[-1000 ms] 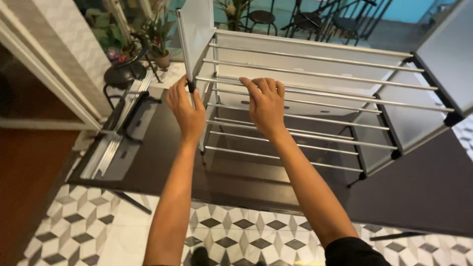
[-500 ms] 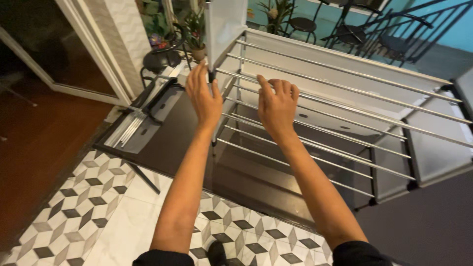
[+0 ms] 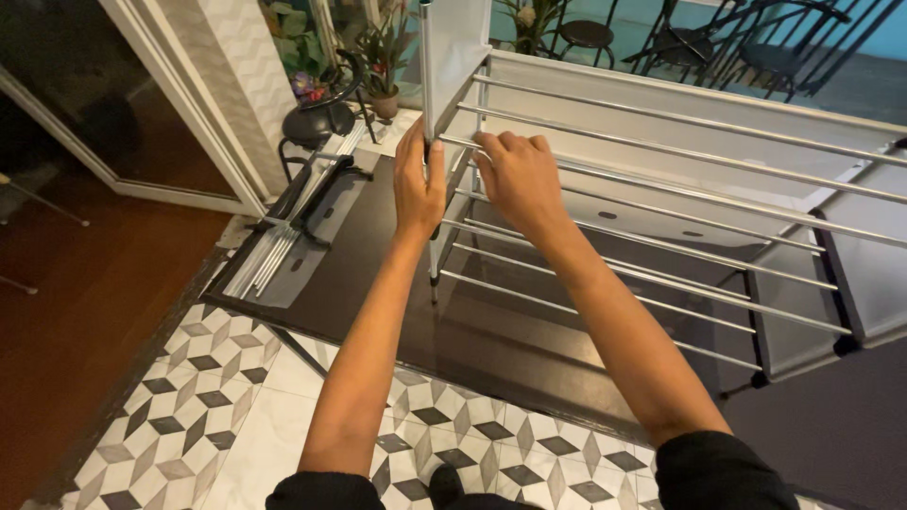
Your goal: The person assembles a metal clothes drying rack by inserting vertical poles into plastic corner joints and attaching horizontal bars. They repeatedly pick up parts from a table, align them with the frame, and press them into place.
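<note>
Over a dark counter (image 3: 378, 283) beside patterned floor tiles (image 3: 189, 416), the left hand (image 3: 419, 189) grips the corner post of a metal drying rack (image 3: 661, 189), while the right hand (image 3: 520, 179), just beside it, curls around a rail.

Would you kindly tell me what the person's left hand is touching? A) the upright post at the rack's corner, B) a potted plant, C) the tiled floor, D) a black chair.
A: the left hand is wrapped around the upright post at the corner of the metal rack, beside the right hand on the rods.
</note>
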